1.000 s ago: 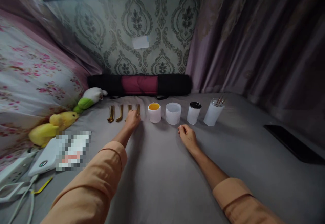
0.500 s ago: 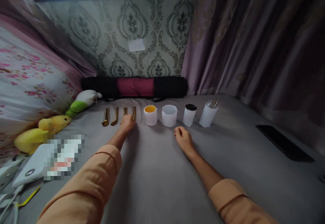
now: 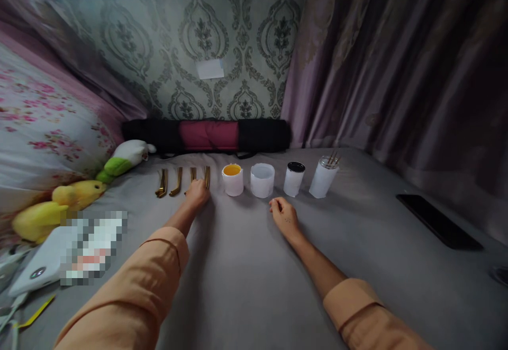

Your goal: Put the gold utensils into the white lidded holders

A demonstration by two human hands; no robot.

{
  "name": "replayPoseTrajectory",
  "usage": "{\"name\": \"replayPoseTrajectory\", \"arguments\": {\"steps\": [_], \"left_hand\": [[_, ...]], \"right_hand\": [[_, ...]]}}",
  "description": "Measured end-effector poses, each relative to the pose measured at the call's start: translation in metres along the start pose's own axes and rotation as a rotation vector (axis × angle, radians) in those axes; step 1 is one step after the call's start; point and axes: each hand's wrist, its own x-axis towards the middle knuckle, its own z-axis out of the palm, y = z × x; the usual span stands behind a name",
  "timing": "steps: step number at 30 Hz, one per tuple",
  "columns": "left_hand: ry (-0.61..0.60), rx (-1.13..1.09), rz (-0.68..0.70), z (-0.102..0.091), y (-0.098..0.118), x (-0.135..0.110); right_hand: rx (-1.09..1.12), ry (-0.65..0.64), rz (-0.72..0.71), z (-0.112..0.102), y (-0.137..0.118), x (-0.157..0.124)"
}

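My left hand (image 3: 197,193) reaches over the lower ends of two slim bundles of gold-coloured strips. Its fingers are curled, and what they may hold is hidden behind the back of the hand. The rightmost bundle (image 3: 207,176) shows just above the knuckles. Two more bundles, a left one (image 3: 162,183) and another (image 3: 176,182), lie in the same row. My right hand (image 3: 284,214) rests closed on the grey sheet, nothing visible in it. Nearest to it are a wide white-wrapped empty-looking cup (image 3: 262,182) and a white-wrapped black-topped can (image 3: 294,182).
Left of the wide cup stands a white-wrapped cup with a yellow inside (image 3: 233,182). At the right is a tilted-looking wrapped jar (image 3: 323,180) holding thin sticks. A black phone (image 3: 438,221), plush toys (image 3: 59,212), a white device (image 3: 43,260) with cables and a black-and-red roll (image 3: 208,135) surround the area.
The whole view has shifted slightly, so things appear a little further left. Both hands keep nearly the same places beside the bundles and cups.
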Motion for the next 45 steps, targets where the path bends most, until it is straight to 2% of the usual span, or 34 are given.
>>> {"name": "replayPoseTrajectory", "arguments": {"steps": [20, 45], "left_hand": [[0.002, 0.092, -0.006, 0.0034, -0.0036, 0.0027], [-0.023, 0.083, -0.003, -0.0063, 0.0007, -0.0028]], "right_hand": [[-0.028, 0.001, -0.014, -0.0003, 0.0001, -0.0006], [-0.016, -0.013, -0.028, -0.0007, 0.0002, -0.0012]]}}
